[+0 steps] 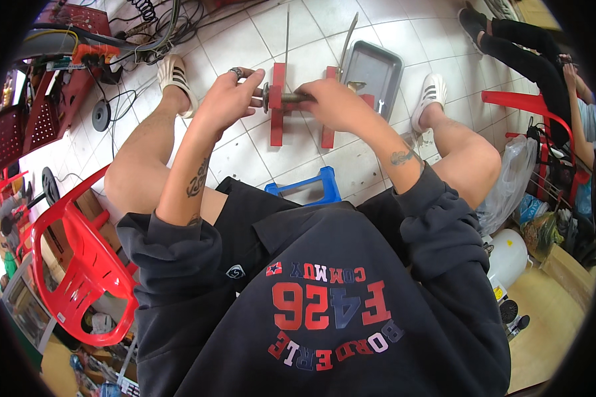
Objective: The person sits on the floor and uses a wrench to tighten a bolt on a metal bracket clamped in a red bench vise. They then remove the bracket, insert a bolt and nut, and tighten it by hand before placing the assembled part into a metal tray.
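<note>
A red metal stand with two uprights is on the floor in front of me, a thin metal rod standing up from each side. Across it lies a ridged metal shaft, threaded or spring-like; I cannot tell which. My right hand is closed round the shaft's right part, which its fingers hide. At the other end, a dark round disc sits just outside the left upright. Beside that disc, my left hand has its fingers apart, tips close to it; whether they touch it is unclear.
A grey metal tray with small metal parts lies right of the stand. Nearer me is a blue stool. A red plastic chair stands at left, with cables beyond. Another person's dark-trousered leg shows at far right.
</note>
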`<state>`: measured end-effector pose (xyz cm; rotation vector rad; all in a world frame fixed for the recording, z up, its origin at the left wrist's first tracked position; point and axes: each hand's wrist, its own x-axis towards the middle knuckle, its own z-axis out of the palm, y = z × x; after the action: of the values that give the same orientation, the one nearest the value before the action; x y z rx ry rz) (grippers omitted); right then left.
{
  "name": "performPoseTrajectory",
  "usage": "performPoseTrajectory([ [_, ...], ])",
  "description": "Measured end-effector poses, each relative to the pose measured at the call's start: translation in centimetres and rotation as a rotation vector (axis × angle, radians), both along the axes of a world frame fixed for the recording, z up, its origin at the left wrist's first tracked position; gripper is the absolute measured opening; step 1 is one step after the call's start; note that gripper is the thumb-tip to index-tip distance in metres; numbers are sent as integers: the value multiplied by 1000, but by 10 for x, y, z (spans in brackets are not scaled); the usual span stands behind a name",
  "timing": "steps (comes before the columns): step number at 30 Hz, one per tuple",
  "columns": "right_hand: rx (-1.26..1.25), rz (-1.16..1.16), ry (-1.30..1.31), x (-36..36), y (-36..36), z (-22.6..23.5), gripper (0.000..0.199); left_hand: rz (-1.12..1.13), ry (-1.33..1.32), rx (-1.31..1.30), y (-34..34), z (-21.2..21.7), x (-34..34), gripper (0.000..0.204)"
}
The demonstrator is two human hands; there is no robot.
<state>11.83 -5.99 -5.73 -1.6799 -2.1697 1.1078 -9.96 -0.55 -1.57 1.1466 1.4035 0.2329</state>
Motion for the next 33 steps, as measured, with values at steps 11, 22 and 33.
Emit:
performPoseTrajectory([
  [11, -109, -183, -51, -10, -3, 8, 40, 92, 25, 33, -12, 19, 3, 61],
  [22, -111, -215, -13, -9, -7, 9, 29, 30, 52, 163, -7, -8, 9, 63],
  [33, -19, -234, -103, -9, -9, 20, 54, 112, 11, 186, -4, 4, -5, 85],
])
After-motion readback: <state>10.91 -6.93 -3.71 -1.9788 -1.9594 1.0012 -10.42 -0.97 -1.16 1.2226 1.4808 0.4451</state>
